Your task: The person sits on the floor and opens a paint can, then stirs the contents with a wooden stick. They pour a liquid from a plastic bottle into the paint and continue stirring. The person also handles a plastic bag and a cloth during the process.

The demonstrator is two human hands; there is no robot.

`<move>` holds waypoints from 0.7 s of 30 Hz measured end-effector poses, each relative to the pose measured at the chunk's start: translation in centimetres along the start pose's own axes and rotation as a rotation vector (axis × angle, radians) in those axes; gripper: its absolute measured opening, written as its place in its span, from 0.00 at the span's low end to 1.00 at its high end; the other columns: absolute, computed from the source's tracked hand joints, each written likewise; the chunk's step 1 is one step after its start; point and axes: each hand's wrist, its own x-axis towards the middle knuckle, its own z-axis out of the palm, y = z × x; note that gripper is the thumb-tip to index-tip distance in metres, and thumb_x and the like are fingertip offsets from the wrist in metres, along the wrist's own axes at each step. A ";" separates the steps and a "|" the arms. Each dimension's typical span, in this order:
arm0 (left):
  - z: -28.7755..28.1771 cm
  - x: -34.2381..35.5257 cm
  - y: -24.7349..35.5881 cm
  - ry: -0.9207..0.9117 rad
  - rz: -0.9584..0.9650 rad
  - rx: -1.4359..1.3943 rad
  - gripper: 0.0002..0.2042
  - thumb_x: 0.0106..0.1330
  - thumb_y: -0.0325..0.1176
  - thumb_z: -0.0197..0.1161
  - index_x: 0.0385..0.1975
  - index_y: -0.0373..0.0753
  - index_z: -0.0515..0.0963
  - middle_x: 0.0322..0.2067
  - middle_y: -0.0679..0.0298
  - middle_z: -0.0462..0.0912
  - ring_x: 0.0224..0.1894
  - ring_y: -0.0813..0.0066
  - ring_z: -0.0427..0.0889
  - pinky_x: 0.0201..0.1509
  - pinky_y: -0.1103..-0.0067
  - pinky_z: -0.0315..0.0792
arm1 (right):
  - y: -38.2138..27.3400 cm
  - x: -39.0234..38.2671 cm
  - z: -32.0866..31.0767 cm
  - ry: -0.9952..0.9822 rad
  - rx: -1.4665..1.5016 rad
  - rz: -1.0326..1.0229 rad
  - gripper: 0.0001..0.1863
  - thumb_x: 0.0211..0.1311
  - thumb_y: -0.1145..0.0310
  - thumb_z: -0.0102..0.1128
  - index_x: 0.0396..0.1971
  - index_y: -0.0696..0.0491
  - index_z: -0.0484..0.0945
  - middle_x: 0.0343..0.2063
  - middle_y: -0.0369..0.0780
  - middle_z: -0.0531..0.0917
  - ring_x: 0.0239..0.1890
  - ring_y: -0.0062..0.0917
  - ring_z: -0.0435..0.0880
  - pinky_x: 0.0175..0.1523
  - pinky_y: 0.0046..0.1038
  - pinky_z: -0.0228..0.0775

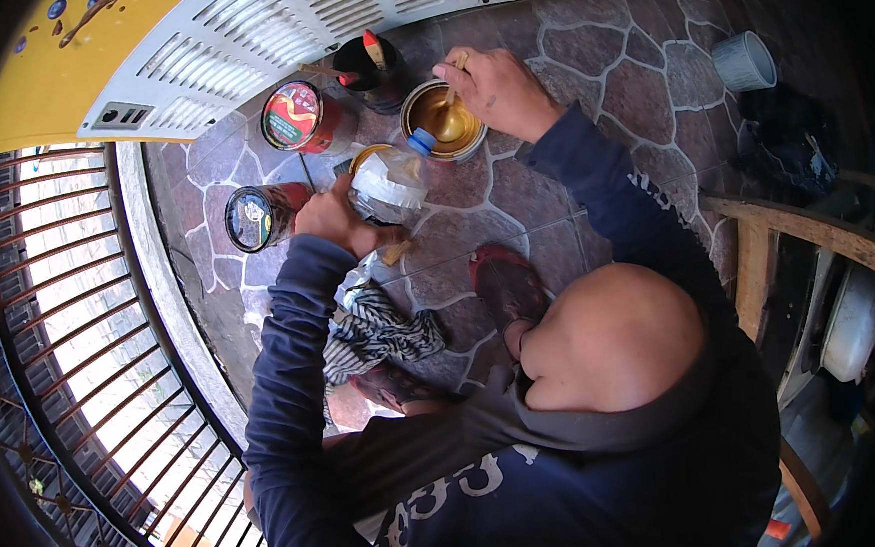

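My right hand point(502, 91) is closed around a light wooden stick point(453, 80). The stick's lower end dips into an open can point(406, 127) of shiny gold paint point(445, 121). My left hand point(337, 221) grips a whitish, partly see-through bottle point(389, 182), tilted so that its blue neck point(422, 141) lies over the can's near left rim. Whether liquid is flowing out I cannot tell. A yellow-gold rim shows just behind the bottle. Below my left hand, a small piece of pale wood point(394, 252) sticks out near the floor.
Left of the can stand a red-labelled paint can point(293, 117), a smaller dark-lidded can point(250, 219) and a black container point(370, 65) holding brushes. A striped cloth point(380, 322) lies by my feet. A vented panel, metal railing point(90, 325), grey cup point(744, 61) and wooden frame point(795, 217) surround the stone-patterned floor.
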 end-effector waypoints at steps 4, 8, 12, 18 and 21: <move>-0.4 -0.1 0.3 -0.009 -0.015 -0.009 0.47 0.34 0.57 0.79 0.55 0.33 0.74 0.34 0.46 0.86 0.40 0.47 0.86 0.46 0.62 0.78 | 0.4 0.0 0.0 0.055 -0.070 -0.071 0.15 0.71 0.63 0.56 0.31 0.60 0.78 0.17 0.49 0.79 0.20 0.40 0.82 0.28 0.36 0.71; -0.7 -0.1 0.4 -0.002 0.011 -0.019 0.45 0.34 0.56 0.79 0.53 0.33 0.74 0.34 0.46 0.86 0.40 0.47 0.86 0.47 0.63 0.78 | 0.6 0.2 0.0 0.088 -0.088 -0.084 0.15 0.70 0.63 0.56 0.31 0.60 0.79 0.16 0.49 0.78 0.19 0.43 0.81 0.27 0.38 0.70; -0.8 0.1 0.4 -0.014 0.014 0.002 0.44 0.34 0.55 0.79 0.51 0.32 0.75 0.34 0.46 0.86 0.40 0.47 0.86 0.47 0.63 0.78 | 0.7 0.1 0.0 0.000 -0.027 -0.130 0.15 0.70 0.62 0.56 0.31 0.60 0.79 0.17 0.50 0.79 0.22 0.47 0.81 0.29 0.41 0.72; -0.8 0.2 0.2 -0.005 0.026 -0.006 0.43 0.33 0.54 0.80 0.49 0.32 0.76 0.34 0.46 0.86 0.40 0.48 0.86 0.46 0.64 0.78 | 0.3 0.3 0.1 -0.094 0.002 -0.182 0.15 0.71 0.62 0.55 0.32 0.59 0.79 0.18 0.50 0.80 0.23 0.46 0.81 0.30 0.41 0.73; -0.7 0.3 0.1 0.001 0.037 -0.016 0.42 0.33 0.54 0.80 0.49 0.32 0.76 0.33 0.46 0.86 0.40 0.49 0.86 0.46 0.64 0.78 | 0.1 0.4 -0.2 0.042 -0.131 -0.068 0.16 0.71 0.61 0.55 0.31 0.60 0.79 0.19 0.51 0.80 0.24 0.47 0.81 0.31 0.41 0.72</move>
